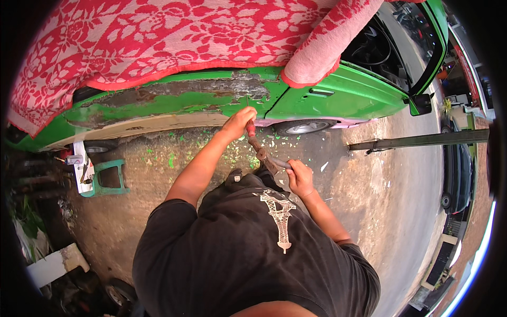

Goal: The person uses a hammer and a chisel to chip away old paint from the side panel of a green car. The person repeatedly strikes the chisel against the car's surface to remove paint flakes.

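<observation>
My left hand [240,122] is closed around a red-handled screwdriver [251,129]. Its thin shank points at the side of the green car [211,109], where the paint is scraped and flaking; whether the tip touches the metal I cannot tell. My right hand [301,178] grips the handle of a hammer [262,154]. The worn brown hammer head is close to the butt of the red handle, apparently against it. A bare grey and brown patch [248,86] lies just beyond my left hand, beside the door seam.
A red and pink floral blanket [185,37] covers the car's upper part. Paint chips [171,160] litter the ground beneath. A green plastic stool [125,179] stands at left, a metal post [422,141] at right. A dark car [458,177] is parked across the road.
</observation>
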A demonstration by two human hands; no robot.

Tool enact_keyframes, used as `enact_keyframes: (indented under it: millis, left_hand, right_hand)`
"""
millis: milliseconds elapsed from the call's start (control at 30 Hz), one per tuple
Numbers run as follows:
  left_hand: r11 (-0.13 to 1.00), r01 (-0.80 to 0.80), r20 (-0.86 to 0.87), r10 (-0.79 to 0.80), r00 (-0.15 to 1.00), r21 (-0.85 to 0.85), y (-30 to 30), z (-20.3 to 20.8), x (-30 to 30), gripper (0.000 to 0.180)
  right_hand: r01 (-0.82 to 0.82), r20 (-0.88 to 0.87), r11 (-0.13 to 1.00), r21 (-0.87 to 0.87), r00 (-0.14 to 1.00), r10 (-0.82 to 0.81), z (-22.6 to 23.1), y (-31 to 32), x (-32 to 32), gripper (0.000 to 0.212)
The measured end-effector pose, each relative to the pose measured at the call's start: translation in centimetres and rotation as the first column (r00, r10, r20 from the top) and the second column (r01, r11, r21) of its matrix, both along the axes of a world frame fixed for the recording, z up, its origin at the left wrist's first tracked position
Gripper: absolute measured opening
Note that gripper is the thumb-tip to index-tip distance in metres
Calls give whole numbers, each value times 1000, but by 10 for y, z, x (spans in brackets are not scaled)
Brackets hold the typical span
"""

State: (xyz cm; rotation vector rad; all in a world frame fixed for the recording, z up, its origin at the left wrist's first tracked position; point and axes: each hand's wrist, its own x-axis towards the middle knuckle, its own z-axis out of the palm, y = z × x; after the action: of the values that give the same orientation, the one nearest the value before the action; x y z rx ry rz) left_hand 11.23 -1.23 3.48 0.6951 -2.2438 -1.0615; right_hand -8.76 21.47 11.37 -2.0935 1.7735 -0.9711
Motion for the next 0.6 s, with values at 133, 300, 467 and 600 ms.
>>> enact_keyframes:
  millis: [133,300,467,600]
  left_hand:
    - [996,35,13,-34,999,-81,-5,-4,0,26]
    - [997,37,11,-37,999,-61,-8,-4,1,19]
    - [999,23,-21,-22,1000,43,-7,-16,1,13]
    - [998,35,-119,-28,992,60,-11,-15,-4,6]
  right_hand:
    - [35,-83,999,13,996,-33,-12,-4,6,18]
    - [36,11,997,-71,999,-36,-13,6,12,19]
    - [121,-13,992,-40,993,-121,-15,5,14,18]
    - [65,-76,996,-61,995,-70,-16,1,12,19]
